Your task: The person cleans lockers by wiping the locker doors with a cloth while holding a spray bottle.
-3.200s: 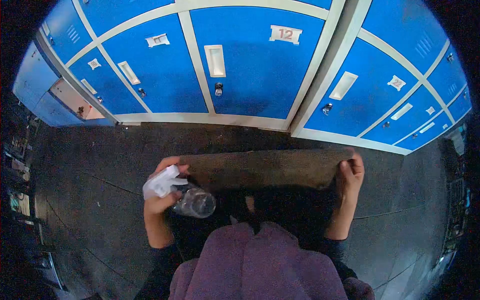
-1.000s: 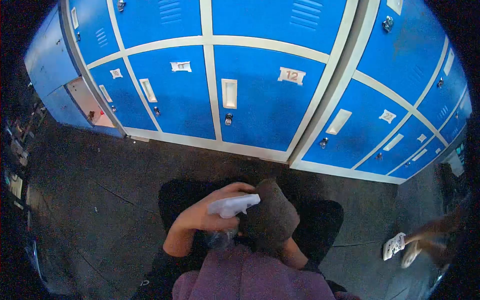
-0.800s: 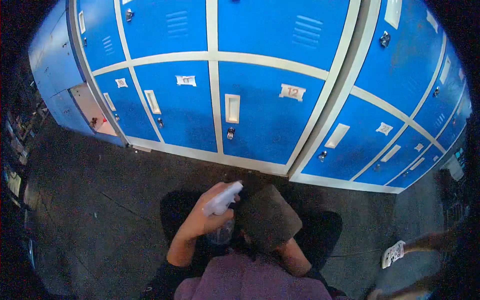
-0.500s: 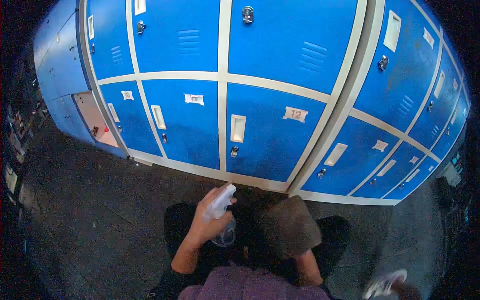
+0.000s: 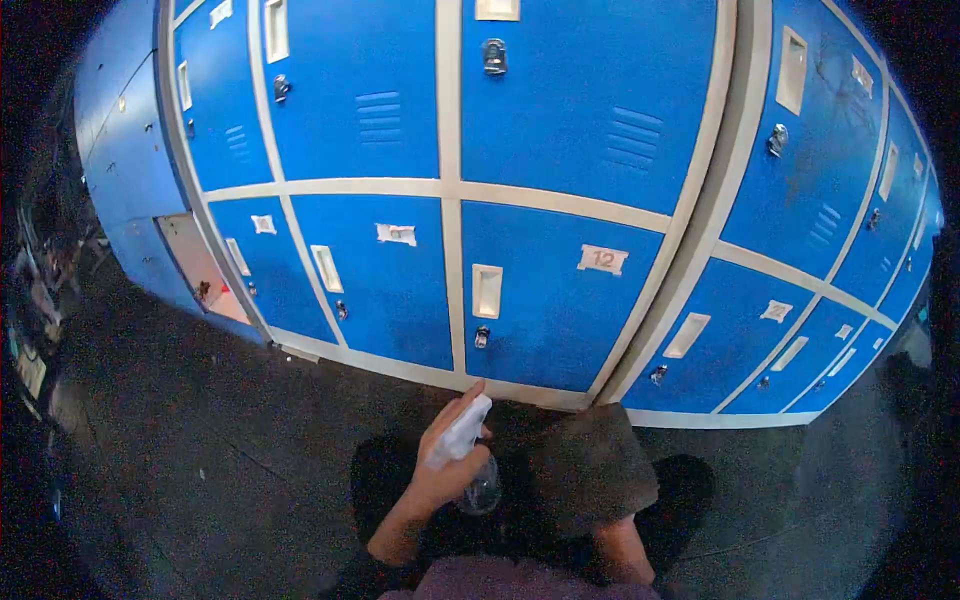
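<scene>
My left hand point(image 5: 440, 478) is wrapped round the neck of a spray bottle point(image 5: 461, 432) with a white trigger head and a clear body. Its nozzle end points up toward the lockers, and one finger stretches along the top of the head. A grey-brown cloth point(image 5: 594, 470) covers my right hand, so its fingers are hidden; only the wrist point(image 5: 622, 552) shows below. Both hands are above my bent knees, apart from each other. Just beyond them stands the blue locker door point(image 5: 550, 310) labelled 12, with a pale recessed handle point(image 5: 487, 291) and a small lock point(image 5: 482, 338).
More blue lockers point(image 5: 360, 110) rise ahead and curve off to both sides, framed by cream strips point(image 5: 452, 120). At the left, an open compartment point(image 5: 190, 258) holds small red and dark items. Dark floor point(image 5: 250, 440) runs along the lockers' base.
My view has tilted up a little, so the lockers sit lower in the picture. Both hands appear slightly lower and further right, still with the spray bottle and cloth. The shoe at lower right has left view.
</scene>
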